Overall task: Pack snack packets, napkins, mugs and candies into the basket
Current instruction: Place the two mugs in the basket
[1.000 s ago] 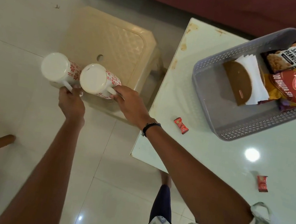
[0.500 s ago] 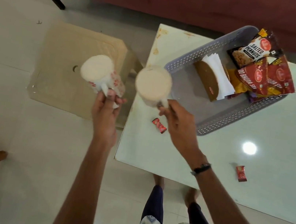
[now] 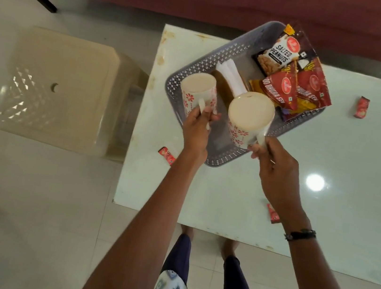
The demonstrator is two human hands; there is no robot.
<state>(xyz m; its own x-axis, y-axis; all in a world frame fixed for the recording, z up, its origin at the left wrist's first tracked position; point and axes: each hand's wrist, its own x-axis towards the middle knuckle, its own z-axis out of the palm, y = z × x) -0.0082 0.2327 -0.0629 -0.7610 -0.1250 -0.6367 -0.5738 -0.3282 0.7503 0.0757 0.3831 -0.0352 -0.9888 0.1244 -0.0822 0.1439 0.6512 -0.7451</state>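
White table (image 3: pixel 332 145) below — the mug step now. Left hand (image 3: pixel 195 130) grips one mug (image 3: pixel 198 93) by its handle, right hand (image 3: pixel 276 174) grips the other mug (image 3: pixel 250 118), both over the basket (image 3: pixel 195 71). Next, I think — lower them into the bare end beside the napkins (image 3: pixel 234 76).

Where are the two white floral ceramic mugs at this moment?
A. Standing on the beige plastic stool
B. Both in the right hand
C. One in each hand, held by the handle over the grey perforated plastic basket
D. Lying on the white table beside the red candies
C: the left hand grips one white floral ceramic mug and the right hand the other, both above the grey perforated plastic basket.
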